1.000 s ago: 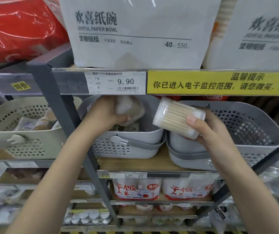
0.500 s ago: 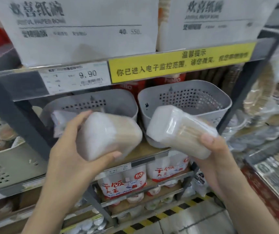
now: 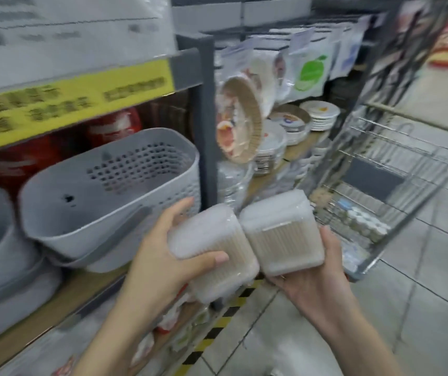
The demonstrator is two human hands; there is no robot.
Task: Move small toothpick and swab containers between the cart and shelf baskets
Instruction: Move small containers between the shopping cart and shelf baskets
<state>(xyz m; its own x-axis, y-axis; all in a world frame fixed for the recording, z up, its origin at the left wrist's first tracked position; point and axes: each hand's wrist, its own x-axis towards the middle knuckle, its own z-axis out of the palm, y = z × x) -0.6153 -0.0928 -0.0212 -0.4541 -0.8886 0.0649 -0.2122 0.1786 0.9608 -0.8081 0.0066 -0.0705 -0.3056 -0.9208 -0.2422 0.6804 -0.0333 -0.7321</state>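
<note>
Two clear plastic rectangular containers packed with pale thin sticks, lids whitish, both blurred. Left hand point(image 3: 160, 256) grips left container point(image 3: 212, 251): thumb curled across front, fingers point(image 3: 178, 210) wrapped behind. Right hand point(image 3: 312, 280) holds right container point(image 3: 279, 234) from below, fingers curled behind it, mostly hidden. Containers touch side by side. Beyond left fingers: grey perforated plastic basket point(image 3: 103, 191) on wooden shelf point(image 3: 54, 297). Beyond right fingers: wire shopping cart point(image 3: 385, 169), on grey tiled floor point(image 3: 421, 280).
</note>
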